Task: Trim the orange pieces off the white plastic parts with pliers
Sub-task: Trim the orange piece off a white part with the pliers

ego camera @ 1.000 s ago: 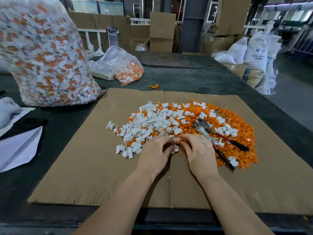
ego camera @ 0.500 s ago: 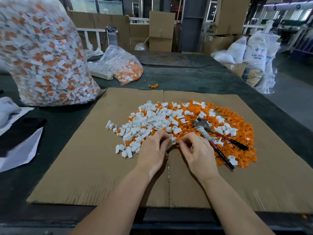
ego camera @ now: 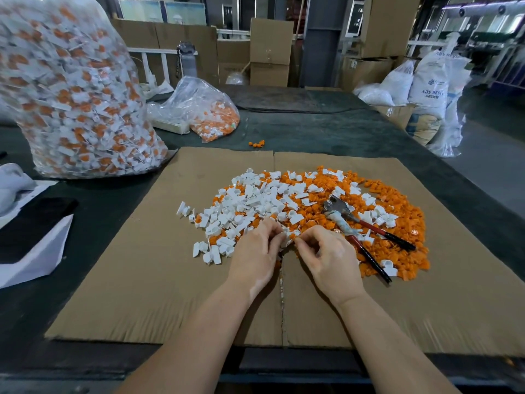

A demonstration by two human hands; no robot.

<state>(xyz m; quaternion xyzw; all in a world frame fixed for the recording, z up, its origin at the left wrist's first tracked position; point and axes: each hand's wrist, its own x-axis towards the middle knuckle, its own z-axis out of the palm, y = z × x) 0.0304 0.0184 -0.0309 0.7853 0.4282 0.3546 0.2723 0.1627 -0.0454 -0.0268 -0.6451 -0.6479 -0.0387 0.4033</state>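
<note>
Head-camera view, looking down at a dark work table (ego camera: 326, 132) covered by a flattened cardboard sheet (ego camera: 136, 280). At centre frame, a spread heap: white plastic parts (ego camera: 250, 200) toward the left, loose orange pieces (ego camera: 397, 245) toward the right and underneath. Just below the heap's near edge, two bare hands meeting, fingertips close together. Left hand (ego camera: 255, 257) with fingers curled, pinching a small white part (ego camera: 288, 236) at its tips. Right hand (ego camera: 326, 257) with thumb and forefinger pinched at the same small piece, a speck of orange at the fingertips; exact grip too small to tell. Right of the hands, pliers (ego camera: 352, 226) lying on the orange heap, untouched, metal head toward upper left, red-and-black handles splayed toward lower right. Upper left of frame, a large clear bag (ego camera: 71, 95) packed with white-and-orange parts. Upper centre, a smaller clear bag (ego camera: 204, 109), partly filled. At the left edge, white paper (ego camera: 31, 257) under a black flat object (ego camera: 31, 223). Upper right, white sacks (ego camera: 426, 86) and cardboard boxes (ego camera: 271, 52) in the background.
</note>
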